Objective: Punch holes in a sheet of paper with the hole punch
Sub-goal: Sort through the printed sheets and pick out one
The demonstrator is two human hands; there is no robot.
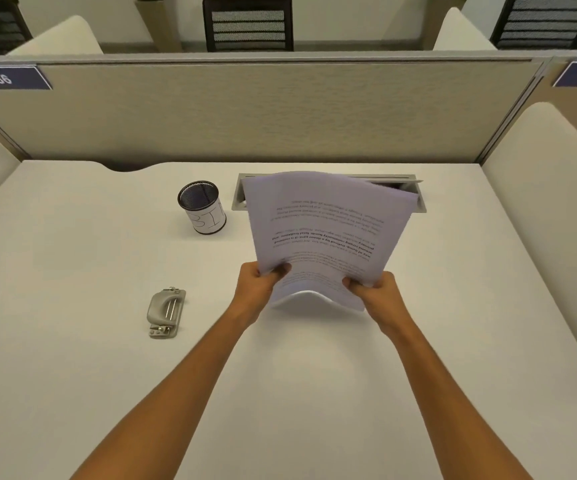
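No hole was punched yet. The left hand [257,282] and the right hand [377,291] each pinched the near edge of the paper [325,230], lifted above the worktop [314,375]. The hole punch [166,311] lay untouched, well left of it.

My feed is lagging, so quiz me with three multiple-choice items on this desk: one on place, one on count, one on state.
1. Where is the hole punch?
A. on the desk, on the left hand's side of the paper
B. inside the mesh cup
C. under the paper

2. How many hands hold the paper?
A. none
B. one
C. two

3. What state is the paper in?
A. flat on the desk
B. lifted and bowed
C. in the punch

Answers:
1 A, it lies alone on the desk.
2 C, the left hand and right hand grip the near edge.
3 B, the near edge arches above the desk.
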